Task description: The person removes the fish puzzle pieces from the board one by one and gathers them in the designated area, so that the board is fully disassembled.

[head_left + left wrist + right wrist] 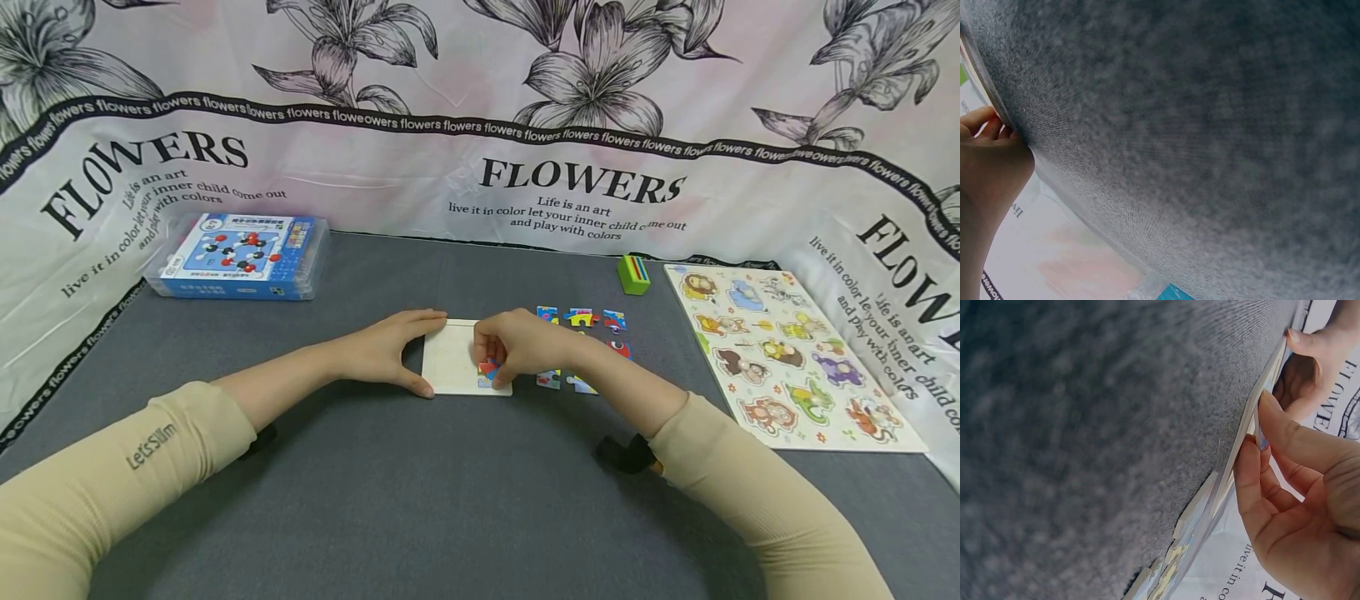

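Note:
A pale wooden puzzle board [448, 358] lies flat on the table. My left hand [380, 350] holds it at its left side, fingers at the far corner and thumb at the near corner. Over the board's near right part, my right hand [521, 340] pinches a colourful jigsaw piece [487, 372] between thumb and fingers. In the right wrist view that piece [1263, 439] stands tilted close to the board's surface, partly hidden by the fingers. Several loose jigsaw pieces [581, 317] lie right of the board, some covered by my right hand and forearm.
A green block with coloured stripes [634, 276] sits behind the loose pieces. At the right lies a large board of animal pictures [795, 358]. A clear plastic case with a blue label [238, 257] stands back left. Flower-printed sheeting [420, 183] borders the grey table [420, 500].

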Demonstrator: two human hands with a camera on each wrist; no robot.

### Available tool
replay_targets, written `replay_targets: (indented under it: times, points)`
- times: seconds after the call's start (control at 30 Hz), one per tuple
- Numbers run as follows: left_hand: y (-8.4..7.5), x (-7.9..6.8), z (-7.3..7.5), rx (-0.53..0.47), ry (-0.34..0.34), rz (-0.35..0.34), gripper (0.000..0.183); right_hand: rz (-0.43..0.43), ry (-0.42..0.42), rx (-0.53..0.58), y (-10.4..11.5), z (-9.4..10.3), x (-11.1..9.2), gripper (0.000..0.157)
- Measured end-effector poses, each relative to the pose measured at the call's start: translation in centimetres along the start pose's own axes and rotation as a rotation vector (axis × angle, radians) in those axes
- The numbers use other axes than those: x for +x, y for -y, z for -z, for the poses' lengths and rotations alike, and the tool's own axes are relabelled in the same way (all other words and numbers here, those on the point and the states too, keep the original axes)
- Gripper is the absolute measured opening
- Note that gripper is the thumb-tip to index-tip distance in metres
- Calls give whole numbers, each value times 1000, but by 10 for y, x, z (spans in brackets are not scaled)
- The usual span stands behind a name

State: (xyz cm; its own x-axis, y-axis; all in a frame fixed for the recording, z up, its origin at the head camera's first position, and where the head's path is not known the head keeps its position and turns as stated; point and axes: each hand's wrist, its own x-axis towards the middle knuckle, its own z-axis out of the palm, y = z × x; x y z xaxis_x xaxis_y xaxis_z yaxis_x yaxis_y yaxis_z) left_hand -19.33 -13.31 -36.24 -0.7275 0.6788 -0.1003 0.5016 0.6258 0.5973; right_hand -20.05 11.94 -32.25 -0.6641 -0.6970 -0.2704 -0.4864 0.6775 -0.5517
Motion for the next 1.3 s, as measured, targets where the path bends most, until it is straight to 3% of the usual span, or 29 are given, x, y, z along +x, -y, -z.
replay_targets:
  times: [0.53,0.7,1.03,1.3]
  points:
    - [-2,-1,0,3,7,14,106,62,6,19,1,4,-2,22]
    - [-3,-1,0,1,10,15,105,45,9,60,-1,9,-6,17]
    - [-2,-1,0,9,7,11,105,16,-85,18,-5,35,-28,15]
    - [-3,-1,1,13,13,14,105,-12,-114,15,-23,49,-49,18]
